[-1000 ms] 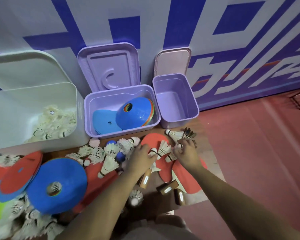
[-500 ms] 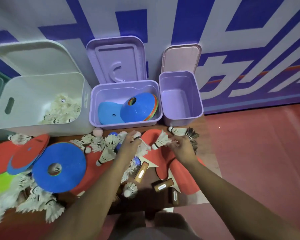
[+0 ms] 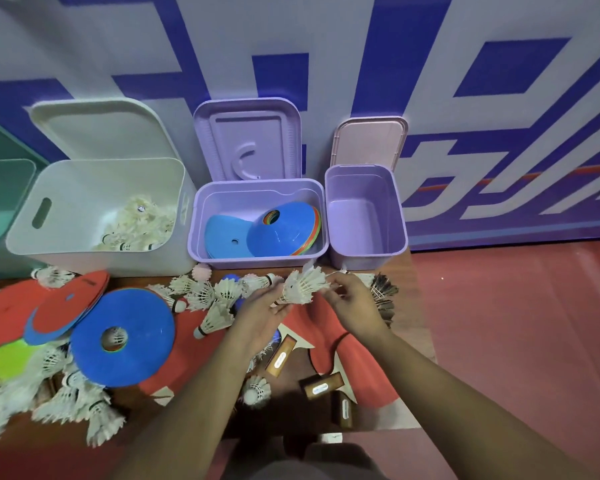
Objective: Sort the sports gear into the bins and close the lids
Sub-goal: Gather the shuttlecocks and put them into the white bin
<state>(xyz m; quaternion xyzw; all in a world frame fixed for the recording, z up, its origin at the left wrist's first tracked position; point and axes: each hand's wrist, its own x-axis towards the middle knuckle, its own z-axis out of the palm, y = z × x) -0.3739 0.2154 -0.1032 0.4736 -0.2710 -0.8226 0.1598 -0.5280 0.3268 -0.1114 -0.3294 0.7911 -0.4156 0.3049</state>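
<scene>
Tabletop [image 3: 406, 271]: shuttlecocks [image 3: 303, 285] between hands [image 3: 260, 317] [image 3: 354, 306]

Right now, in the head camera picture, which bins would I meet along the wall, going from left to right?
In order: teal bin → white bin with shuttlecocks → wide purple bin with cones → small purple bin.
</scene>
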